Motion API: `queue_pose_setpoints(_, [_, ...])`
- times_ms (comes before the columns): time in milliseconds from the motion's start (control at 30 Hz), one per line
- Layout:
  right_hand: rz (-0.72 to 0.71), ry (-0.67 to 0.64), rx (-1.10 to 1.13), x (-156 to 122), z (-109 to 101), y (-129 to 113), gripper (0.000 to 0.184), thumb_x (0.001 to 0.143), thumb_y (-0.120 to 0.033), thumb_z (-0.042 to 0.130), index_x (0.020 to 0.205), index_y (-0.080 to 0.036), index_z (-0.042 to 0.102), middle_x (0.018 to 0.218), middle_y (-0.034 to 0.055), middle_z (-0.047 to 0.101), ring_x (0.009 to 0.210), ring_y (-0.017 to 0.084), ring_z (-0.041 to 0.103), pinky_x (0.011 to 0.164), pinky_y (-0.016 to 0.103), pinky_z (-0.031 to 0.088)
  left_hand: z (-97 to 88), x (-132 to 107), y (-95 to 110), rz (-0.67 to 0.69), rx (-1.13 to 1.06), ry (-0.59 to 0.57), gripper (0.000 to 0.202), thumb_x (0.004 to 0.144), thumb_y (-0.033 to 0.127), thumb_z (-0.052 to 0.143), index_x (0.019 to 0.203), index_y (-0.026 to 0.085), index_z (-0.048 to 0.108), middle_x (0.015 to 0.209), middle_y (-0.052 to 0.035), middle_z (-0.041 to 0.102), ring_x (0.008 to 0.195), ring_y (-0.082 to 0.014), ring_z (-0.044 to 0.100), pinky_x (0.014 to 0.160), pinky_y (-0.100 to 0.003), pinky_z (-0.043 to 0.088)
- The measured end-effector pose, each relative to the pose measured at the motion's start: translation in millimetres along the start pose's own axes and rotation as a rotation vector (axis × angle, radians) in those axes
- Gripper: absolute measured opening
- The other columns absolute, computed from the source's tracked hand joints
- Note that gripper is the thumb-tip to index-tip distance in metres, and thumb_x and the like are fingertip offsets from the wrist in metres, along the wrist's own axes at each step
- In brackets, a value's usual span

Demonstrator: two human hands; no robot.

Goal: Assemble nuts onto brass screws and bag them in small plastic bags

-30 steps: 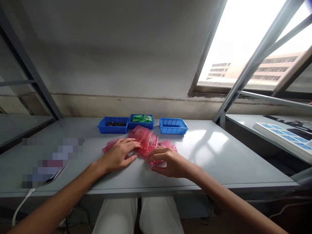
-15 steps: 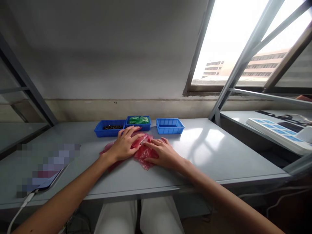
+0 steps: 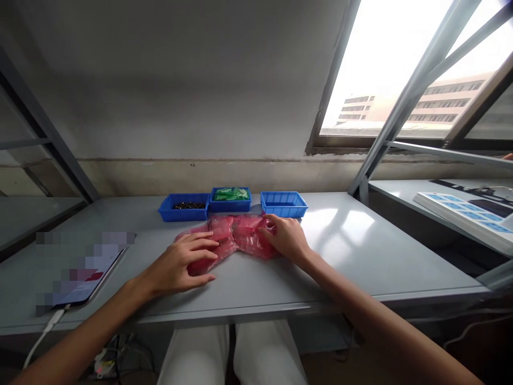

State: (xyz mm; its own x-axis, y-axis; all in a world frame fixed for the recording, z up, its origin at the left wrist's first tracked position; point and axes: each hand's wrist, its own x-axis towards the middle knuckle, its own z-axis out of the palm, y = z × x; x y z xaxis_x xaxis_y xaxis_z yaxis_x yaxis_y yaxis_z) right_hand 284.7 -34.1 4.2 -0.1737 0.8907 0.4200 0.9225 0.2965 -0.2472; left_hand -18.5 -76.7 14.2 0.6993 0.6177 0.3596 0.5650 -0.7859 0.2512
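Crinkled red translucent plastic bags (image 3: 251,236) lie flattened on the grey desk (image 3: 256,286), pinched narrow at the middle; whether this is one piece or two I cannot tell. On the left part rests my left hand (image 3: 180,264), open, its fingers spread over the plastic and its thumb on the desk. At the right end is my right hand (image 3: 290,239), with thumb and forefinger apart at the plastic's edge. The other fingers of that hand are partly hidden behind it.
Behind the plastic stand a blue bin of small dark pieces (image 3: 166,215), a blue bin (image 3: 230,205) of green packets (image 3: 230,193) and another blue bin (image 3: 284,211). A cabled phone (image 3: 92,272) lies left. A white device with blue panels (image 3: 465,211) sits right.
My hands have moved apart: the left toward the lower left, the right to the right and up. The bunched red plastic now lies flatter and wider.
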Motion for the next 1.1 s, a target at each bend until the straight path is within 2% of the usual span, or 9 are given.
queue_pose_setpoints(200, [-0.077,0.011,-0.005,4.8,3.1,-17.3,0.045,0.088,-0.053,0.061,0.120,-0.021,0.063,0.096,0.0095,0.074,0.091,0.030,0.067,0.086,0.045,0.041,13.4,11.3,18.8,-0.064,-0.015,0.025,0.025,0.083,0.026,0.063,0.108,0.026,0.067,0.138,-0.0059,0.054,0.125,-0.0264,0.052,0.105,-0.043,0.045])
queue_pose_setpoints(367, [-0.190,-0.095,0.126,4.3,10.6,-17.3,0.070,0.081,-0.040,0.070,0.142,-0.019,0.044,0.127,0.0155,0.063,0.115,0.034,0.058,0.092,0.048,0.044,34.8,17.7,47.1,0.038,0.026,-0.004,0.030,0.084,0.007,0.047,0.099,0.025,0.067,0.132,-0.0046,0.060,0.117,-0.0229,0.058,0.096,-0.039,0.049])
queue_pose_setpoints(467, [-0.183,-0.105,0.241,5.7,11.8,-11.2,0.064,0.081,-0.026,0.068,0.140,-0.021,0.046,0.126,0.0123,0.063,0.112,0.031,0.061,0.092,0.044,0.047,37.9,15.0,59.5,0.079,0.025,-0.003,0.031,0.084,0.005,0.046,0.096,0.025,0.067,0.130,-0.0041,0.062,0.110,-0.0213,0.062,0.091,-0.036,0.051])
queue_pose_setpoints(567, [-0.202,-0.040,0.371,9.4,9.6,-7.2,0.055,0.080,-0.014,0.063,0.134,-0.022,0.053,0.125,0.0084,0.065,0.112,0.026,0.061,0.093,0.038,0.048,36.8,16.0,59.1,0.068,0.067,0.102,0.024,0.085,0.012,0.051,0.099,0.025,0.066,0.128,-0.0062,0.062,0.121,-0.0257,0.054,0.100,-0.043,0.046])
queue_pose_setpoints(667, [-0.185,-0.016,0.417,12.9,5.2,-5.5,0.044,0.076,-0.005,0.059,0.118,-0.019,0.065,0.112,0.0077,0.071,0.100,0.023,0.066,0.086,0.033,0.051,38.7,20.9,45.9,-0.139,0.142,0.209,0.037,0.083,0.029,0.062,0.120,0.027,0.061,0.142,-0.0084,0.050,0.133,-0.0341,0.040,0.107,-0.054,0.037])
queue_pose_setpoints(733, [-0.186,-0.021,0.426,14.4,1.0,-3.3,0.040,0.075,-0.003,0.057,0.110,-0.018,0.069,0.105,0.0076,0.073,0.093,0.021,0.068,0.081,0.031,0.052,41.3,24.2,35.9,-0.254,0.134,0.171,0.060,0.077,0.043,0.069,0.133,0.028,0.052,0.147,-0.0103,0.044,0.132,-0.0380,0.041,0.104,-0.057,0.037])
queue_pose_setpoints(800, [-0.183,-0.031,0.427,15.7,-4.6,1.7,0.039,0.074,-0.004,0.058,0.106,-0.019,0.071,0.098,0.0061,0.074,0.084,0.019,0.068,0.075,0.029,0.051,42.1,26.3,29.8,-0.296,0.082,0.130,0.057,0.076,0.043,0.069,0.129,0.027,0.055,0.141,-0.0097,0.050,0.126,-0.0355,0.047,0.102,-0.054,0.040])
queue_pose_setpoints(967, [-0.108,-0.027,0.428,19.4,-21.1,24.8,0.020,0.074,-0.011,0.059,0.084,-0.019,0.075,0.077,0.0025,0.073,0.067,0.016,0.063,0.062,0.027,0.048,30.7,27.7,30.1,-0.286,-0.077,0.138,0.012,0.083,0.027,0.060,0.091,0.024,0.069,0.110,-0.0036,0.068,0.104,-0.0246,0.060,0.093,-0.041,0.045])
queue_pose_setpoints(1100, [-0.055,-0.010,0.505,19.9,-25.9,38.6,0.016,0.077,-0.021,0.059,0.080,-0.019,0.074,0.077,0.0036,0.072,0.070,0.018,0.065,0.062,0.028,0.048,24.4,30.1,33.4,-0.334,-0.151,0.257,0.016,0.090,0.025,0.053,0.088,0.022,0.068,0.091,-0.0025,0.070,0.086,-0.0199,0.063,0.081,-0.035,0.048])
